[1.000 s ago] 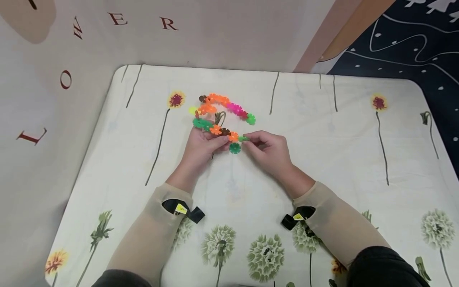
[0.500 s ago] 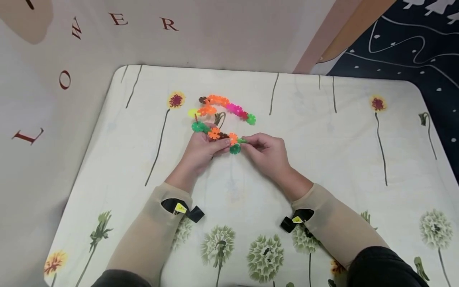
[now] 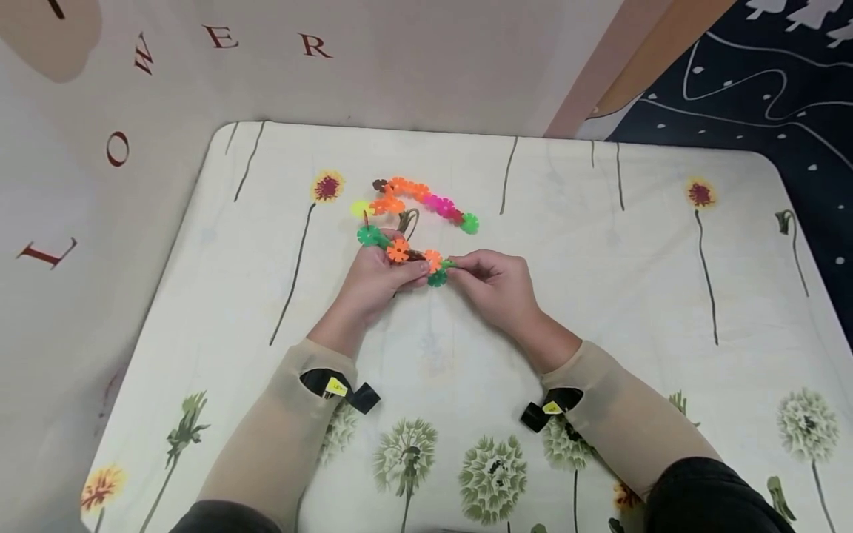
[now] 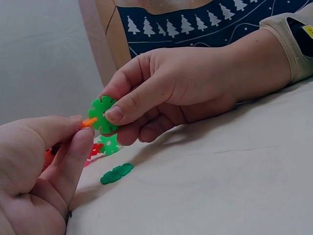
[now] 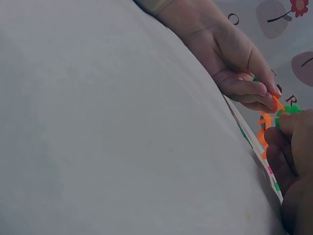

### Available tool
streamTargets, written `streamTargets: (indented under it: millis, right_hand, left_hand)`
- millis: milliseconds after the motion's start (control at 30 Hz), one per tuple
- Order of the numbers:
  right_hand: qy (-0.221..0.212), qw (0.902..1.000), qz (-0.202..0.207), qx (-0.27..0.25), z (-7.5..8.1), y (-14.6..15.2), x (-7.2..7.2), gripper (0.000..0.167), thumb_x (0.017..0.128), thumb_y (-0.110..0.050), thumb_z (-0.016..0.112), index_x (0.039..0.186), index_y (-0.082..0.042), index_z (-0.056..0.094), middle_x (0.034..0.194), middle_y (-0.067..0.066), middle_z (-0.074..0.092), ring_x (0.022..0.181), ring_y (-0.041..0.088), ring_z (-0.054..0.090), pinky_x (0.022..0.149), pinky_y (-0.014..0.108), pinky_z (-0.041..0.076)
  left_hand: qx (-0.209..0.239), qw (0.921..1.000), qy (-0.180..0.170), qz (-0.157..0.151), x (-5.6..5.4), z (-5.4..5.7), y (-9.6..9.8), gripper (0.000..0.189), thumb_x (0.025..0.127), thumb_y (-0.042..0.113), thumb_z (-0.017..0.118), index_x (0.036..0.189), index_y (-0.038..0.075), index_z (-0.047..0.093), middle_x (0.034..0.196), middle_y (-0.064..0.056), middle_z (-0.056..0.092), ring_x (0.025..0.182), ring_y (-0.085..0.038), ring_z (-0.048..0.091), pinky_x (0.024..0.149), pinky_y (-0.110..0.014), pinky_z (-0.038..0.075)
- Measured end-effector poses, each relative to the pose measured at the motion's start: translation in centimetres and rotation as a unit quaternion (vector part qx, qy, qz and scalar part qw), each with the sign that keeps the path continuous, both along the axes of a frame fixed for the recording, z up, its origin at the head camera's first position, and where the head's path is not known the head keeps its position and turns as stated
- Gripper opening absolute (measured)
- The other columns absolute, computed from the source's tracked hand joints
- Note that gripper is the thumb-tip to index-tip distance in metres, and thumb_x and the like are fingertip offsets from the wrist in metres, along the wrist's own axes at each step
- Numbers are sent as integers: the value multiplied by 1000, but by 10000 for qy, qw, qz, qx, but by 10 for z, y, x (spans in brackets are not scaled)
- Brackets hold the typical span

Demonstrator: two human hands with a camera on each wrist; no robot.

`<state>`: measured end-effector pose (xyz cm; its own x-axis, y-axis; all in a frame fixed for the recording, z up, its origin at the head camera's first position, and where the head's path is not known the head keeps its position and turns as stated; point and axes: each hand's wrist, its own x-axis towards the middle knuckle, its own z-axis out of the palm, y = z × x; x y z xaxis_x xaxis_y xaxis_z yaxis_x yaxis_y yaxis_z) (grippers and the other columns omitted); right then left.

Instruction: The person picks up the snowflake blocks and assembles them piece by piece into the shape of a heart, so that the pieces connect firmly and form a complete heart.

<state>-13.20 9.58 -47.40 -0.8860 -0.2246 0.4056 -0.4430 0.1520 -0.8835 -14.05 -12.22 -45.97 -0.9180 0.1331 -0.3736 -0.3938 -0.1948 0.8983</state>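
Observation:
My left hand [image 3: 383, 274] holds a short chain of notched, flower-shaped plastic discs in green, orange and brown, pinching it near its orange end disc [image 3: 433, 260]. From the other side, my right hand [image 3: 496, 285] pinches a light green notched disc [image 4: 101, 115] between thumb and fingers. In the left wrist view that disc meets the edge of the orange disc [image 4: 89, 122]; how deep the slots engage cannot be made out. Below the hands, dark green discs [image 4: 116, 173] lie on the table. The right wrist view shows both hands [image 5: 234, 63] meeting at the discs.
Behind the hands, a curved chain of brown, orange, pink, red and green discs [image 3: 436, 204] lies on the flower-printed tablecloth [image 3: 600, 296]. A yellow disc [image 3: 360, 209] sits at its left end. A lettered wall covering [image 3: 400, 74] rises beyond the table's far edge.
The chain in my left hand has turned a little, and its orange end disc has dropped slightly. My right hand has shifted slightly left and down, keeping its pinch on the light green disc.

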Motion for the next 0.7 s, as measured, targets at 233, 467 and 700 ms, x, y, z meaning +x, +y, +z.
streamTargets:
  millis: [233, 467, 700]
  right_hand:
    - [-181, 9996, 170, 113, 1, 2, 0, 16, 87, 11, 83, 99, 0, 84, 95, 10, 81, 85, 25, 79, 75, 25, 61]
    - [-286, 9993, 160, 172, 1, 1, 0, 15, 87, 10, 83, 99, 0, 84, 95, 10, 81, 83, 17, 77, 73, 25, 61]
    - [-183, 9983, 128, 541, -1, 1, -1, 18, 89, 4, 84, 106, -1, 82, 100, 8, 80, 85, 18, 73, 77, 28, 59]
  left_hand:
    - [88, 9995, 277, -95, 0, -3, 1, 58, 94, -11, 75, 136, 3, 38, 114, -22, 68, 88, -22, 76, 80, -35, 64]
    - [34, 9992, 389, -131, 2, -3, 1, 59, 94, -12, 74, 138, 1, 36, 112, -21, 68, 86, -21, 76, 79, -35, 64]
    - [134, 9980, 609, -90, 1, -6, 1, 52, 95, -10, 73, 131, 4, 38, 121, -15, 67, 91, -18, 71, 78, -30, 63]
